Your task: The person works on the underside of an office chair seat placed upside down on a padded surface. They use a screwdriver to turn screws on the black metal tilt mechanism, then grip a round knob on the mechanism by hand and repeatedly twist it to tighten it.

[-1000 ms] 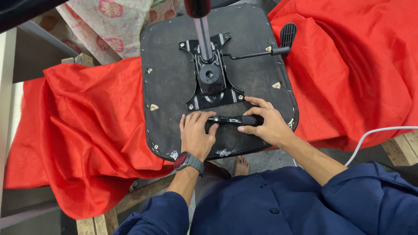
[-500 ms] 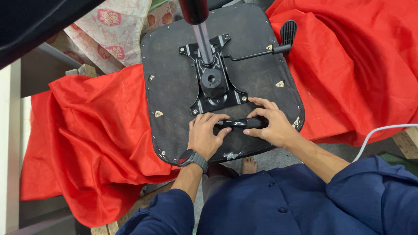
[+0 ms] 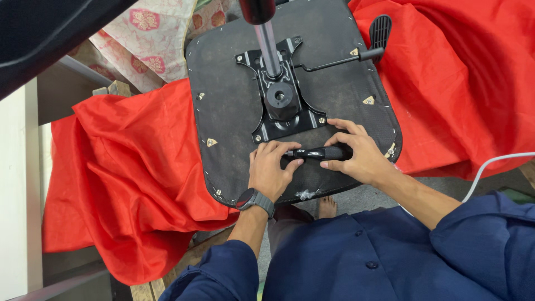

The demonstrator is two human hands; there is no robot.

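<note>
Nearest the camera are dark blue sleeves and a shirt front, with a bare foot (image 3: 326, 207) on the floor below the seat's near edge. A watch (image 3: 255, 199) sits on the left wrist, just short of that edge.

The seat (image 3: 234, 120), an upturned black chair base, is the landmark. On its near part, both hands meet at a short black tool (image 3: 315, 153) lying crosswise. The right hand (image 3: 356, 156) is clenched around the tool's thicker end, fingers curled over it. The left hand (image 3: 272, 170) lies knuckles up on the seat, its fingertips pinching the tool's thinner end.

Just beyond the tool, at the seat's middle, a black metal plate (image 3: 281, 100) is bolted on. A steel column (image 3: 268, 47) rises from the plate toward the camera. From the plate's right side a thin lever (image 3: 334, 60) runs to a ribbed black paddle (image 3: 380, 30) at the seat's far right corner.

Red cloth (image 3: 134, 178) spreads under the seat, left and right of it. Beyond the seat's far left corner lies a pale floral cloth (image 3: 150, 39). A white cable (image 3: 490, 170) curves in right of the seat's near corner.
</note>
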